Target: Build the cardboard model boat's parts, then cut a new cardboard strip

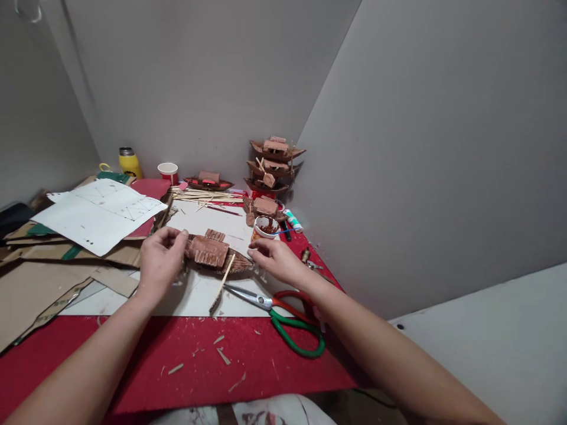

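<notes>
A brown model boat (209, 252) with a roofed cabin lies crosswise between my two hands. My left hand (163, 258) is closed on its left end, thumb and fingers pinched together. At the pointed right end, my right hand (278, 260) has its fingers curled round the tip; the exact contact is partly hidden. A thin wooden stick with a dark flat end, a small oar (222, 284), leans against the boat's near side. Just below my right hand lie scissors (266, 302) with one red and one green handle, blades pointing left.
Behind my right hand stands a cup of brown paint (267, 226). More model boats (275, 168) are stacked at the back right. Wooden sticks (206, 196) lie at the back. Cardboard (35, 289) and a drawn paper sheet (104, 212) cover the left; scraps litter the red table (186, 348).
</notes>
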Demonstrator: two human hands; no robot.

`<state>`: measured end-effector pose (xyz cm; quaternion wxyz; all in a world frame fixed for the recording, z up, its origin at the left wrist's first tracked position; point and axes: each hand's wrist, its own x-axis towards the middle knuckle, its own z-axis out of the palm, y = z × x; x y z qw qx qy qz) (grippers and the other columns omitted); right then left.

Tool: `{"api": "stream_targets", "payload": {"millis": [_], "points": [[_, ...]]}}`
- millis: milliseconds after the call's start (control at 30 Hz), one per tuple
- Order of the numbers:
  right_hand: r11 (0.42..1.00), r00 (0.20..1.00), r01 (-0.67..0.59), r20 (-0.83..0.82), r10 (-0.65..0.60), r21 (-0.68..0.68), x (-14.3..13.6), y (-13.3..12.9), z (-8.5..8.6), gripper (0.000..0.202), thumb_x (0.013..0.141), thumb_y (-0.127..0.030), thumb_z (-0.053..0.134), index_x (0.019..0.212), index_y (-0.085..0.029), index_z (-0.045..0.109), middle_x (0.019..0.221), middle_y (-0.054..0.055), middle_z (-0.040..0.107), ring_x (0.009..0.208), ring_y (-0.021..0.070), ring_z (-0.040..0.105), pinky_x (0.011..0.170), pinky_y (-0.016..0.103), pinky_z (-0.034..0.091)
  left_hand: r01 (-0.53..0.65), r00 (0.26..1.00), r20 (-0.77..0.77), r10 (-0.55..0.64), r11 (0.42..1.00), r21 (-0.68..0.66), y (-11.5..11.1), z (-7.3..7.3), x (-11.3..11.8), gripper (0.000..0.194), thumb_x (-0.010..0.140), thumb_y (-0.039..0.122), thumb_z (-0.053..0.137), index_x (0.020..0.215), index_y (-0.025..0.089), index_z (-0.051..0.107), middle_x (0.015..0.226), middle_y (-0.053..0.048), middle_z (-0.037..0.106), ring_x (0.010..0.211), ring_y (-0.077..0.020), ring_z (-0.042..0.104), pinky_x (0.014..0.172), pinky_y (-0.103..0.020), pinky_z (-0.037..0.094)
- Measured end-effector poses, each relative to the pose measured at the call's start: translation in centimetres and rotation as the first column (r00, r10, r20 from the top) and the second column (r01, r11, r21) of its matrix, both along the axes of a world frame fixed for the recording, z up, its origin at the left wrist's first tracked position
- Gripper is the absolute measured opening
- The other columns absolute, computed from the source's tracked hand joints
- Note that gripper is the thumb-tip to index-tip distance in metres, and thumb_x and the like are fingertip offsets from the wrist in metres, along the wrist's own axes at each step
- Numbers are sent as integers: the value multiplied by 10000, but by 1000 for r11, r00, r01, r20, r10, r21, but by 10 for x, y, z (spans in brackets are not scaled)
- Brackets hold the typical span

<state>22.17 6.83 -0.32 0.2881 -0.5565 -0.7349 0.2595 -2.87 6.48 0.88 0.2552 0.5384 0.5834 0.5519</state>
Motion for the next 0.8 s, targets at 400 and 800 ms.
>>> {"api": "stream_targets", "payload": {"millis": [400, 800], "points": [[860, 918, -6, -343, -197, -511, -18, -9, -1, 105, 811, -123, 491, 802, -143, 594, 545, 3, 644, 377, 84, 540, 333, 159, 413, 22, 999, 42, -19, 998, -59, 13, -17, -6, 230, 734, 382, 589, 721, 155, 627, 635, 15, 590, 576, -123, 485, 573, -230, 377], [863, 893, 40, -370, -256, -503, -28, -17, 0, 84, 783, -107, 517, 769, -162, 580, 470, -31, 614, 328, 85, 517, 307, 150, 395, 95, 995, -43, -95, 995, 11, 9, -21, -3, 232, 780, 380, 570, 768, 162, 650, 694, -2, 642, 630, -146, 551, 613, -237, 422]]}}
